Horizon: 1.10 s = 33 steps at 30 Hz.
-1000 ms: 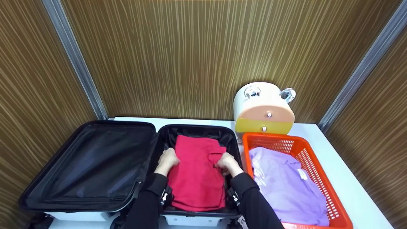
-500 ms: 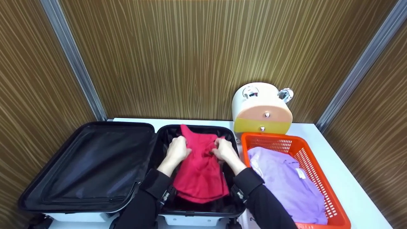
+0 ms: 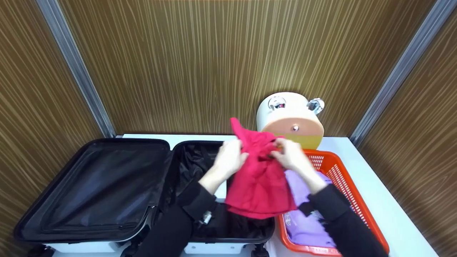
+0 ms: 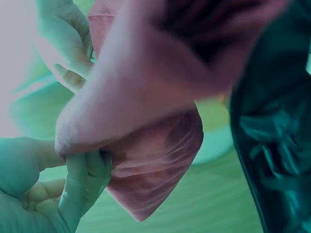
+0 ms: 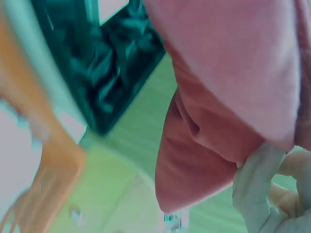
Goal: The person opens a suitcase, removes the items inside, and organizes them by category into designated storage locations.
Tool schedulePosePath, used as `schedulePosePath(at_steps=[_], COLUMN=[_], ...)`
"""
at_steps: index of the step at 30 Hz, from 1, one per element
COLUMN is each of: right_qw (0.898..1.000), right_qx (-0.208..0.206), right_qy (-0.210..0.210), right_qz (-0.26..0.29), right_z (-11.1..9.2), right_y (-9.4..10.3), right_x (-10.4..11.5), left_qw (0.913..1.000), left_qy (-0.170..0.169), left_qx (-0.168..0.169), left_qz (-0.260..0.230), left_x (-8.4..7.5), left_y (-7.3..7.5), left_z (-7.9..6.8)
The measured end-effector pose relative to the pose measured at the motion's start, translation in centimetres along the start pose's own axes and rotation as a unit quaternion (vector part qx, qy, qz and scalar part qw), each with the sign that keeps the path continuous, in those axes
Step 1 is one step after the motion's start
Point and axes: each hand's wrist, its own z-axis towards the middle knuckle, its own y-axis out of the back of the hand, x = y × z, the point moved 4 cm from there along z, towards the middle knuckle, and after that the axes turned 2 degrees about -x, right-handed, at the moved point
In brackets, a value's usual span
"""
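A folded red garment (image 3: 262,189) hangs in the air between both hands, over the gap between the open suitcase (image 3: 189,157) and the orange basket (image 3: 334,159). My left hand (image 3: 227,157) pinches its left side near the top. The right hand (image 3: 291,155) grips the opposite side, above the basket. In the left wrist view the left hand's fingers (image 4: 80,182) curl at the fabric's edge. The right wrist view has the right hand's fingers (image 5: 257,179) pinching the cloth (image 5: 204,141). A lavender garment (image 3: 303,232) lies in the basket, partly hidden by the right arm.
The suitcase's other black-lined half (image 3: 103,185) lies opened flat at the left. A small white item (image 3: 221,191) shows in the near half, its kind unclear. A rounded drawer box (image 3: 291,114) with a mirror stands behind the basket. Wood-patterned panels enclose the table.
Both hands have gathered the red garment by its sides, raised it out of the suitcase and carried it right towards the basket. More of the suitcase's inside now shows.
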Motion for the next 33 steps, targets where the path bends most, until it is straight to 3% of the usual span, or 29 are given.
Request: schedulePosePath(at_steps=[8,11,17,20,24,28,33], right_qw=[0.999,0.999,0.993,0.987,0.983,0.983,0.984], right_qx=[-0.002,0.006,0.052,0.068,0.083,0.081,0.066], right_qy=[-0.016,-0.023,-0.065,-0.104,-0.144,-0.146,-0.135], right_qz=[-0.028,-0.03,-0.083,-0.099,-0.081,-0.073,-0.098], right_z=[-2.1,-2.9,-4.1,-4.5,-5.1,-5.4,-5.7], right_y=[5.3,6.5,7.9,8.4,8.1,7.1,5.9], right_x=[-5.2,-7.1,-10.6,-12.2,-13.9,-15.2,-16.4], left_qw=[0.9994,0.9987,0.9991,0.9992,0.9994,0.9991,0.9963], left_qy=[0.009,0.025,0.016,0.024,0.024,0.032,0.075], left_qx=[0.032,0.044,0.039,0.034,0.02,0.02,0.043], left_qz=[0.006,-0.006,0.01,0.0,0.012,0.018,-0.001], left_x=[-4.4,-5.4,-6.8,-7.2,-7.5,-7.2,-6.3], left_y=[-4.1,-5.9,-9.7,-11.4,-13.4,-15.3,-16.9], left_z=[1.0,1.2,0.7,0.2,-0.5,-0.8,-0.5])
